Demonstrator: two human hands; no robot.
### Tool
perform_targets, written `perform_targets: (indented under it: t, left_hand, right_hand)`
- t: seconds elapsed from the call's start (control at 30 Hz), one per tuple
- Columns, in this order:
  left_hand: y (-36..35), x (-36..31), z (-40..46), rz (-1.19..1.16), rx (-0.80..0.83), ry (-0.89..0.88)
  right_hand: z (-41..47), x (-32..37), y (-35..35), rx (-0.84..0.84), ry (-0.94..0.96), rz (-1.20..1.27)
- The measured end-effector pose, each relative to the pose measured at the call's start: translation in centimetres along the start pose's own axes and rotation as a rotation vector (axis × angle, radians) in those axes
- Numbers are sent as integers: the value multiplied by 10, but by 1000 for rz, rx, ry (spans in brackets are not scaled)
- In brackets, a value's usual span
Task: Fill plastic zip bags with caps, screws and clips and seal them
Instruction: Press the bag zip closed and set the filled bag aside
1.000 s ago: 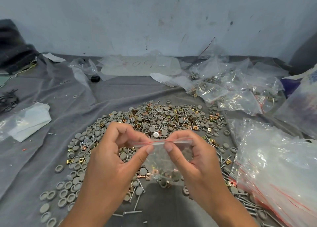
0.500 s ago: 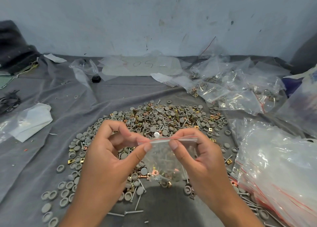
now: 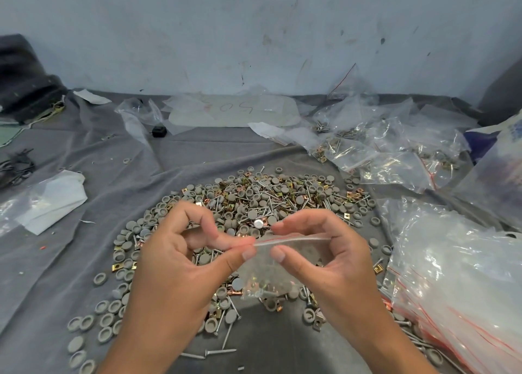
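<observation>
Head view: the bag [image 3: 278, 263] hangs between both hands above the pile [image 3: 254, 204], its zip strip running left to right. Left hand [image 3: 180, 263] pinches the strip's left end; right hand [image 3: 327, 258] pinches mid-strip, with the unsealed run likely lying rightward.

Only one writing can be read here. On a pale translucent plastic sheet [image 3: 234, 111], which lies flat at the far edge of the grey cloth [image 3: 84, 246], close to the wall, there are handwritten figures. From where I stand they appear upside down and look like "50", with one more faint reddish mark beside them that I cannot make out. No other label, brand or number is readable on the bags or the small parts.
</observation>
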State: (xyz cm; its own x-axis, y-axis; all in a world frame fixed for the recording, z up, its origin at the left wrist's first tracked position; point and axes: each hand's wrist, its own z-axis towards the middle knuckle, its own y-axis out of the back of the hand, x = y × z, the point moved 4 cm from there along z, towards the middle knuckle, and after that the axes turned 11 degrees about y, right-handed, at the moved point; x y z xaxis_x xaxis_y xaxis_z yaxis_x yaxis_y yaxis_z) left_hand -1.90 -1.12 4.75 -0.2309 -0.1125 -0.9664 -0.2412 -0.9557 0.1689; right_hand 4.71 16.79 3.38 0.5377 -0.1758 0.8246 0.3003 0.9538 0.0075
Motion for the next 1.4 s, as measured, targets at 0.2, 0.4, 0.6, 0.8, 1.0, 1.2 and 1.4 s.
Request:
perform_targets:
  t: [0.2,0.4,0.6,0.8,1.0,1.2,1.4]
  left_hand:
    - [-3,2,1,-29,55,9]
    - [-9,0,0,9,63,-6]
    - [0,-4,-3,89,4,50]
    - [-1,-6,-2,28,51,106]
    - [0,4,2,4,104,168]
    - [-2,8,4,49,77,184]
    - [-1,3,2,143,36,177]
  right_hand:
    - [0,2,-3,-34,-13,68]
    - [1,2,-3,-1,-17,30]
    - [6,0,10,16,-43,14]
    - [9,-1,13,55,-115,200]
    - [13,10,18,82,-161,108]
    - [61,10,49,-138,-229,-147]
    - [165,-13,142,-613,-226,-221]
